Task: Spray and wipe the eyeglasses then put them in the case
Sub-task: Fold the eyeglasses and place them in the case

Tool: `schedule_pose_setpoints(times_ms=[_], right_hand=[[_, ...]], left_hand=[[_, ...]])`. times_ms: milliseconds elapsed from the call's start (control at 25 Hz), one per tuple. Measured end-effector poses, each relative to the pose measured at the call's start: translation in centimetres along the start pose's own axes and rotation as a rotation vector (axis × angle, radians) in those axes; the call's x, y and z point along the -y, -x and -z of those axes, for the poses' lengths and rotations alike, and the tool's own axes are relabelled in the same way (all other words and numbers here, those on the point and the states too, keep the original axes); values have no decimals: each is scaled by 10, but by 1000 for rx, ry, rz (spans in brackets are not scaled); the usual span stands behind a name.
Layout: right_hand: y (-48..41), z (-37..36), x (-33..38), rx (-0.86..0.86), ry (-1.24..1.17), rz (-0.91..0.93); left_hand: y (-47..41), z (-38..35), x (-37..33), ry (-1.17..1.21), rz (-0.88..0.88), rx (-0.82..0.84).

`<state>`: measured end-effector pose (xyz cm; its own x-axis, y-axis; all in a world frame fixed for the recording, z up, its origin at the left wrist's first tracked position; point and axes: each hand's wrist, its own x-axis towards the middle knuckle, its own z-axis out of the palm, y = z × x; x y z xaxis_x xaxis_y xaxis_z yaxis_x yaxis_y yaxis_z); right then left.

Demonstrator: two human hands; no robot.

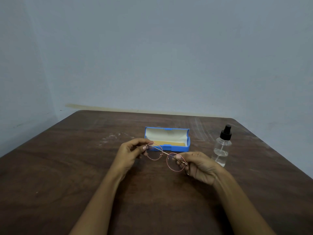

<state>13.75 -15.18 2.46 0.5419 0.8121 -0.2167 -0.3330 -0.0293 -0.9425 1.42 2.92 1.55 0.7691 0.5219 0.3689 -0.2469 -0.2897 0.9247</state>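
Eyeglasses [165, 157] pinched by both hands, temple arms hidden behind fingers.

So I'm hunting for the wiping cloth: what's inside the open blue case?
The blue case shows a pale lid lining and a flat tan layer on its floor, perhaps a cloth. The left hand and eyeglasses cover its near-left corner.

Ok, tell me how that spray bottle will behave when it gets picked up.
The spray bottle looks mostly empty, with liquid only near the bottom, so probably light. It stands tall and narrow on the table, so a sideways nudge could tip it. Its smooth clear wall may be slippery.
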Motion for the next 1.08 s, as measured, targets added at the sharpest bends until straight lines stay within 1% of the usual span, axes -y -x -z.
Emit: schedule_pose_setpoints(times_ms=[160, 280, 400, 520, 600, 720, 880, 1000, 1080], right_hand=[[-1, -1, 1, -74, -117, 2], [-1, 0, 3, -121, -237, 70], [-2, 4, 4, -137, -195, 181], [-3, 6, 3, -156, -187, 298], [-4, 7, 2, -178, -124, 364], [-8, 9, 3, -186, 11, 459], [-17, 7, 9, -295, 354, 585], [-27, 5, 15, -363, 488, 645], [-33, 7, 19, -409, 543, 660]], left_hand=[[0, -2, 1, -32, 12, -85], [0, -3, 3, -48, 8, -168], [-1, -3, 4, -71, 12, -227], [-1, -2, 6, -181, -1, -247], [-1, -2, 9, -255, -27, -270], [-2, -2, 13, -302, -85, -292], [-11, -3, 13, -296, -138, -290], [-23, -5, 13, -349, -171, -283], [-32, -5, 14, -455, -177, -273]])
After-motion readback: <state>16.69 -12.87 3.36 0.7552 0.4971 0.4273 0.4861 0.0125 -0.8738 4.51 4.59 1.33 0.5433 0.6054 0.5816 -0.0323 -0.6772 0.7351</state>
